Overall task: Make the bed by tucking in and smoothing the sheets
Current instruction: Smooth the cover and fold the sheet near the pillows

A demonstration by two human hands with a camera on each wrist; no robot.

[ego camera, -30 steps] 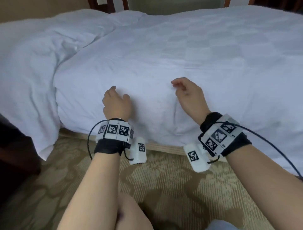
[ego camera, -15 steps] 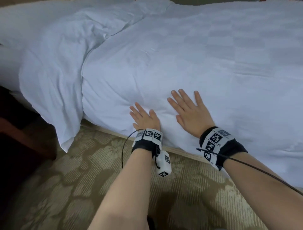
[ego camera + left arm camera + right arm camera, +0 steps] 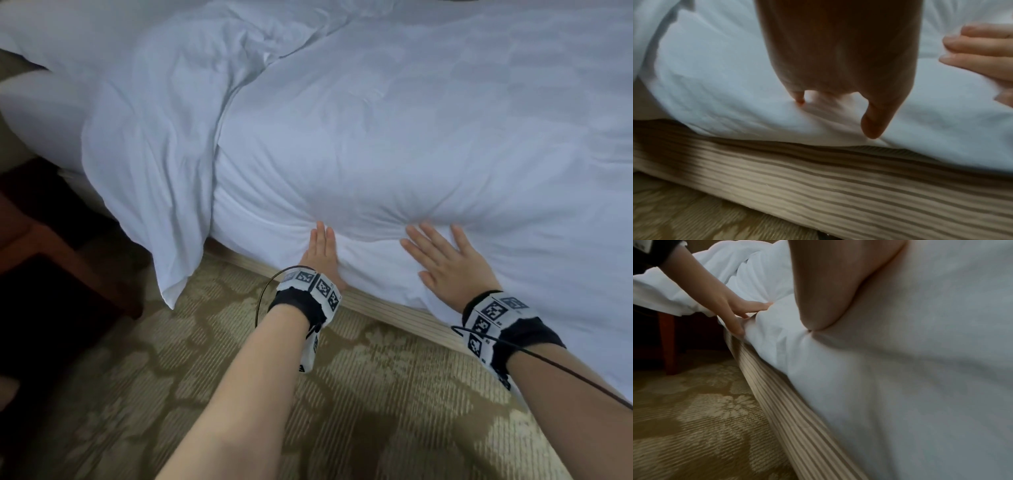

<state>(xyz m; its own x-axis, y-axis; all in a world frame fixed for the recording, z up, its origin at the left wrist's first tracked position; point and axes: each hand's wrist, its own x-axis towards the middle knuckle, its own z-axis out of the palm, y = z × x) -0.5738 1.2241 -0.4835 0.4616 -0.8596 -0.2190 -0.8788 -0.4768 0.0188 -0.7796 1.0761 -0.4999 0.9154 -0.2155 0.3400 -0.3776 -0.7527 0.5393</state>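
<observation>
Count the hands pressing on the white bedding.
2: the left hand flat at the bedding edge above the striped base, the right hand flat beside it, fingers spread.

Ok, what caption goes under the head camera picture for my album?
Left hand and right hand press flat on the white duvet at the bed's edge.

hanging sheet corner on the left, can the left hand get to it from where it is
Probably yes. The left hand presses flat on the duvet at the bed's edge, holding nothing, and only bare carpet lies between it and the hanging sheet corner.
</observation>
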